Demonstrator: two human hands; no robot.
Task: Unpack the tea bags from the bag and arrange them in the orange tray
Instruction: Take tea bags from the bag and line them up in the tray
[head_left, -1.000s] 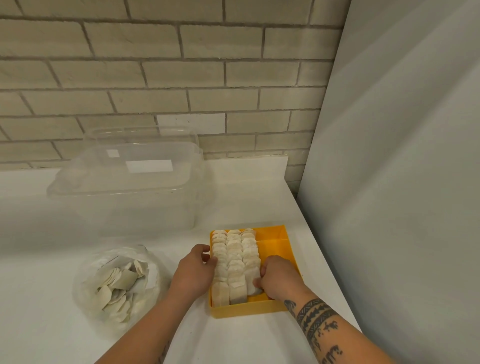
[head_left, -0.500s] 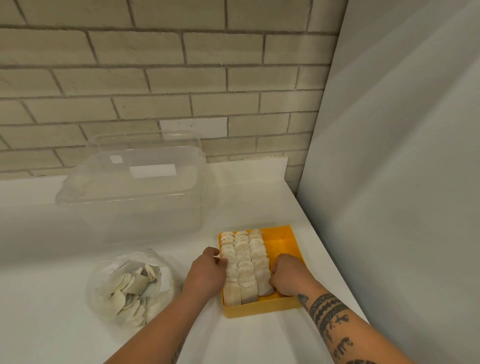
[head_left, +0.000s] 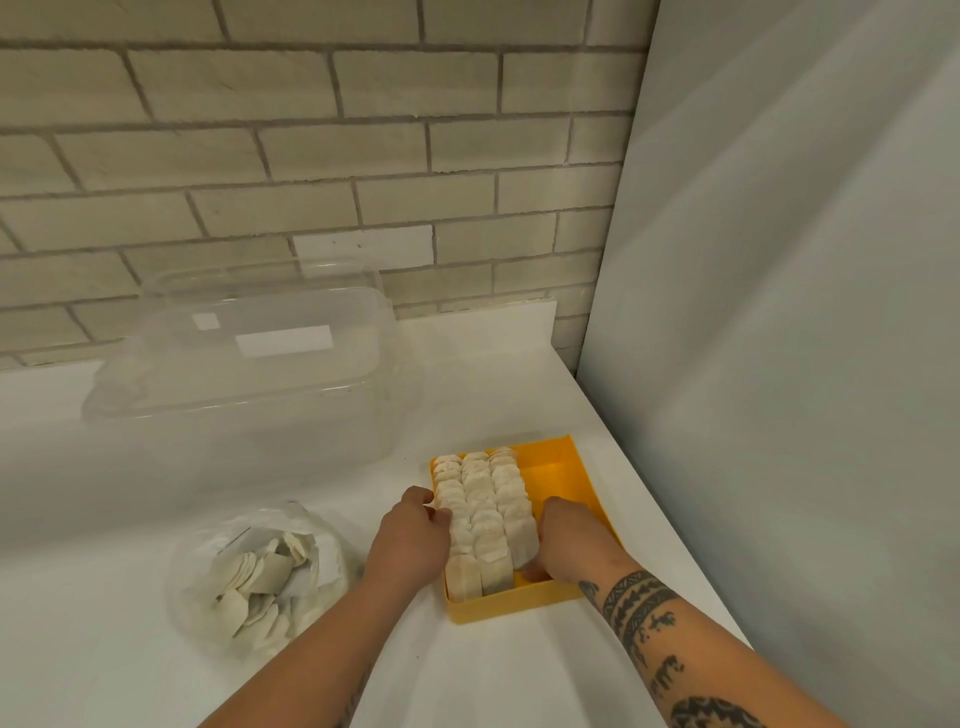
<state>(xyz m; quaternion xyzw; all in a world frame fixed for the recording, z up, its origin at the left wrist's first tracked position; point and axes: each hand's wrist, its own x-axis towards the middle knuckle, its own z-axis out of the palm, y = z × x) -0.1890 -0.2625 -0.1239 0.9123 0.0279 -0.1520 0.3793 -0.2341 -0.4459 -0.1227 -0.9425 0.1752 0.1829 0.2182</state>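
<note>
Table (head_left: 493, 395) room is no worry, and the clear container (head_left: 249, 374) stands well apart. The bag (head_left: 200, 564), left of the tray, holds many loose tea bags (head_left: 260, 571), so plenty of work remains. The orange tray (head_left: 514, 605) sits near the table's right edge and could slide under a sideways push. Three upright rows (head_left: 483, 499) fill its left part; squeezed unevenly, they may topple into the empty right strip. The right hand (head_left: 571, 540) pinches the nearest right-row bag. The left hand (head_left: 408, 545) curls against the left row; I cannot tell whether it grips or only presses.
</note>
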